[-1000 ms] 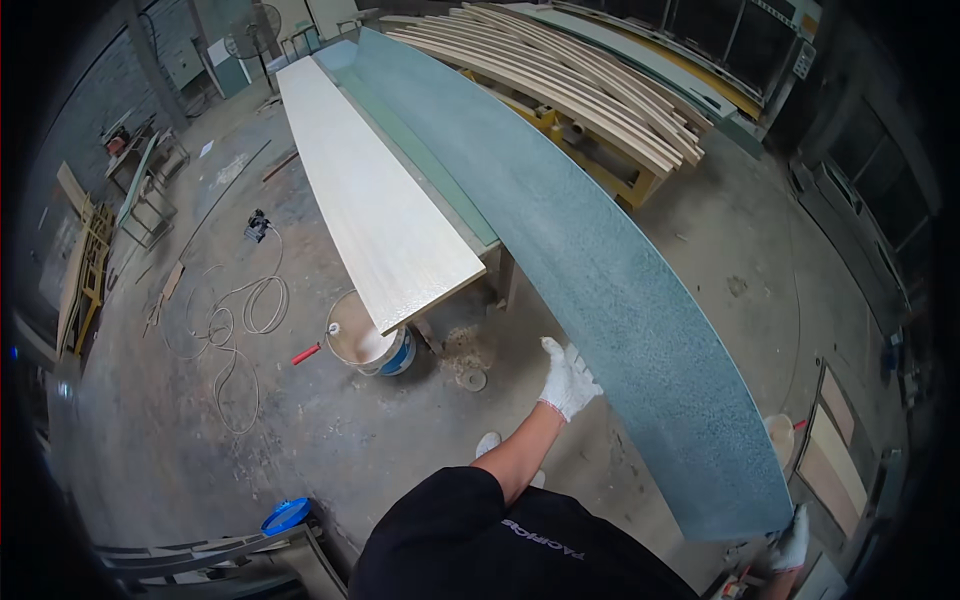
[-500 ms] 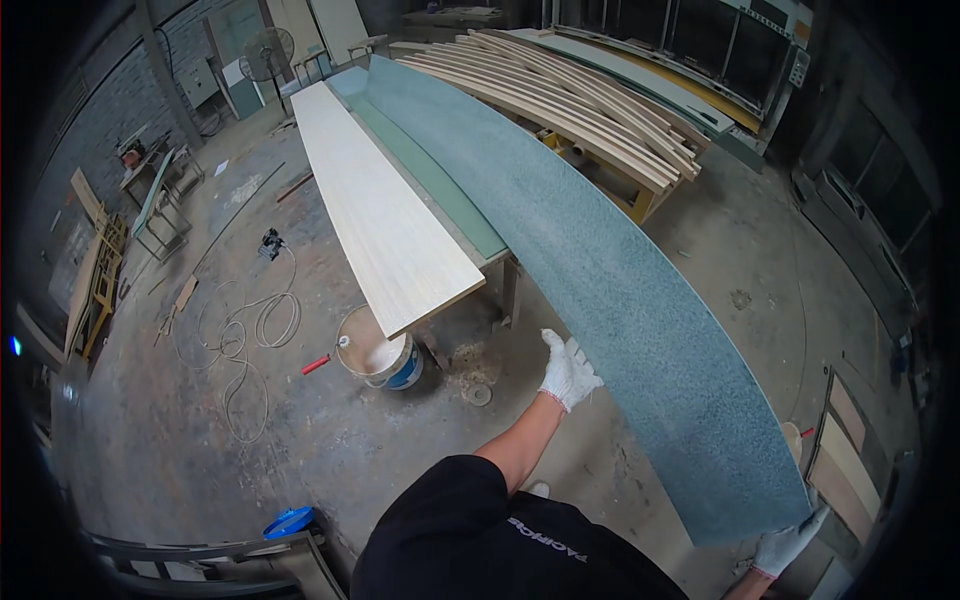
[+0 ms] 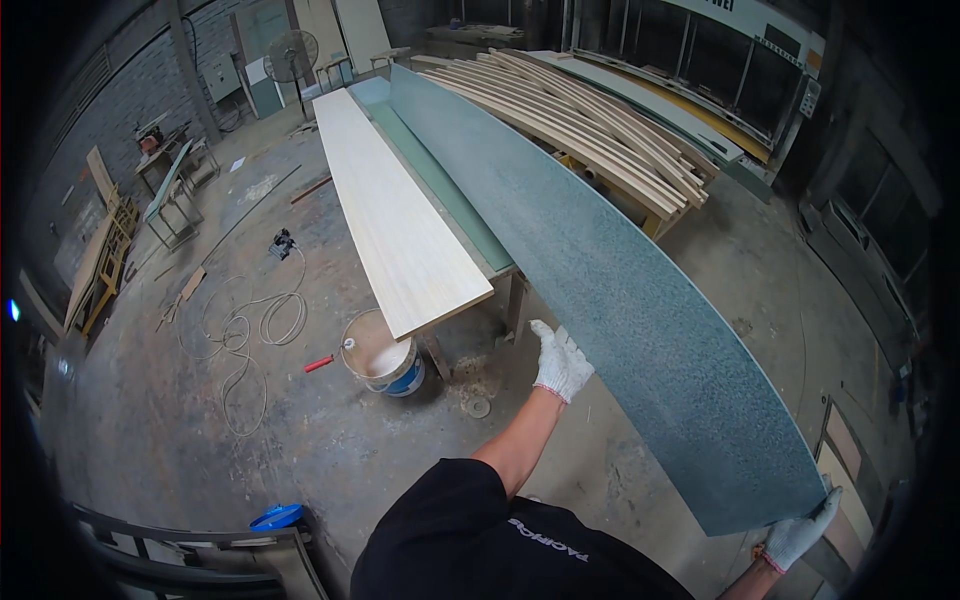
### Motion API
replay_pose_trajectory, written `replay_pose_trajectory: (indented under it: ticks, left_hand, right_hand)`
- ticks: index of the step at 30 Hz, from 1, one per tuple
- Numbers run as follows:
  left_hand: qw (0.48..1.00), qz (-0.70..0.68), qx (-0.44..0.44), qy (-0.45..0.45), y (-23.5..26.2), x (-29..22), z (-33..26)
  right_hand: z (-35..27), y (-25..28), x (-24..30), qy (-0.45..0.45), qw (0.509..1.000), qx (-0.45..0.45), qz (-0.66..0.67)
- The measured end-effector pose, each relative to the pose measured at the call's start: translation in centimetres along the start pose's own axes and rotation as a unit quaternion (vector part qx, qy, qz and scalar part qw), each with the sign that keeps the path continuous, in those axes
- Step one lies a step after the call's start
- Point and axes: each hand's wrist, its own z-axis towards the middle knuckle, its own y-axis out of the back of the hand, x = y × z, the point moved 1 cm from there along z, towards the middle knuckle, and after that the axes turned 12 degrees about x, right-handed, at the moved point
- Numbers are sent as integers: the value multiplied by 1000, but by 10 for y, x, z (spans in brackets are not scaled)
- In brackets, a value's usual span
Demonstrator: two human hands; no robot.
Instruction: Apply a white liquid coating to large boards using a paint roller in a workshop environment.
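A long, wide blue-green panel stretches from the near right to the far middle, tilted with its right edge raised. My left hand, in a white knit glove, supports its left edge; the thumb stands free and the fingertips are hidden behind the panel. At the near right corner, my gloved right hand grips the panel's end. Left of it, a long whitish board lies over a green board on a support, its near end overhanging.
Below the whitish board stands a bucket of white liquid, with a red-handled paint roller across its rim. A coiled hose lies on the floor. Wooden strips are stacked at the far right. A blue lid sits at the near left.
The panel's right edge has risen, so it tilts more steeply. My right hand has moved up with the corner, and my left hand slightly up and left. The view has shifted a little.
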Motion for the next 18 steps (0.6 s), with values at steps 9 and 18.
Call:
replay_pose_trajectory:
  ticks: [9, 18]
  left_hand:
    - [1000, -9, 8, -28, -38, -10, -26]
    - [1000, -3, -5, -19, -34, -16, -25]
  right_hand:
    - [25, -12, 32, -7, 994, 98, 37]
    - [15, -56, 37, -15, 991, -116, 59]
